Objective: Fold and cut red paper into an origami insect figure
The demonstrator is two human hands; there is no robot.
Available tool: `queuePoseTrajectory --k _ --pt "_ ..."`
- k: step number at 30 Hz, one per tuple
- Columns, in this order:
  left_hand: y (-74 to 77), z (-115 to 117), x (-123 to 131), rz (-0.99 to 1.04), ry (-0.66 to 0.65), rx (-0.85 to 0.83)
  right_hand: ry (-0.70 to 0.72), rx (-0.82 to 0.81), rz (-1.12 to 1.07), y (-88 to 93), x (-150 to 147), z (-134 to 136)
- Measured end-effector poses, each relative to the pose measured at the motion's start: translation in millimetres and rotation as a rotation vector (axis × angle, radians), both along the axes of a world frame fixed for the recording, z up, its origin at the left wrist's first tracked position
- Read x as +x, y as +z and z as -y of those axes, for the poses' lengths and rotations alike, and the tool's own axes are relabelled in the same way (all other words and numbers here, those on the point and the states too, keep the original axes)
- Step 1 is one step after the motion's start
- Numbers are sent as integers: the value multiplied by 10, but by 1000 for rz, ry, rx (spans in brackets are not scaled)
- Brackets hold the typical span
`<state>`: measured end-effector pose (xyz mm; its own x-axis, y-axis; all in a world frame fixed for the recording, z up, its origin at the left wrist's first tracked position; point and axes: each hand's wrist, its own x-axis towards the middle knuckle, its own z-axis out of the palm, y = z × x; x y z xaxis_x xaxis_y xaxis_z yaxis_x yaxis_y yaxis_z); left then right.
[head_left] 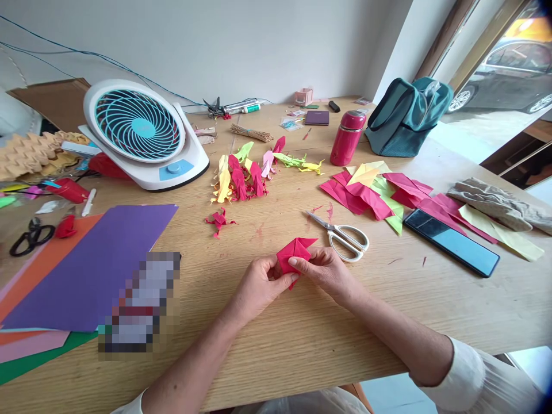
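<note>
Both my hands meet at a folded piece of red origami paper [294, 252] just above the wooden table. My left hand [261, 287] pinches its lower left side, with the thumb laid along the bottom edge. On the right side, my right hand [332, 273] grips it, the thumb pressing on the front face. One pointed flap sticks out to the upper right, and a small tip shows below the thumbs. White-handled scissors [350, 241] lie partly open just beyond my right hand. A small red folded figure [219, 221] rests farther off to the left.
Behind are several colourful folded paper figures [241, 178], a white fan [142, 132] and a red flask [347, 138]. Folded paper sheets [357, 198] and a phone [452, 241] lie right. Purple paper [103, 259] and a pixelated object [142, 305] lie left. A teal bag [405, 121] stands back right.
</note>
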<state>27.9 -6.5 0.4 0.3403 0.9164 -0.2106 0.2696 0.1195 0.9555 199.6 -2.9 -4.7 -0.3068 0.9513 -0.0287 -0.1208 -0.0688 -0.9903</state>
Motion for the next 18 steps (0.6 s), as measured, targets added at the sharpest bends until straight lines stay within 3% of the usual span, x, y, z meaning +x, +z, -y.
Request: queuePoseTrajectory --k 11,18 --pt "-70 3 -21 47 -3 -81 -52 -23 17 4 26 -31" --pt "19 -1 -5 195 -4 -202 -97 6 45 127 96 -13"
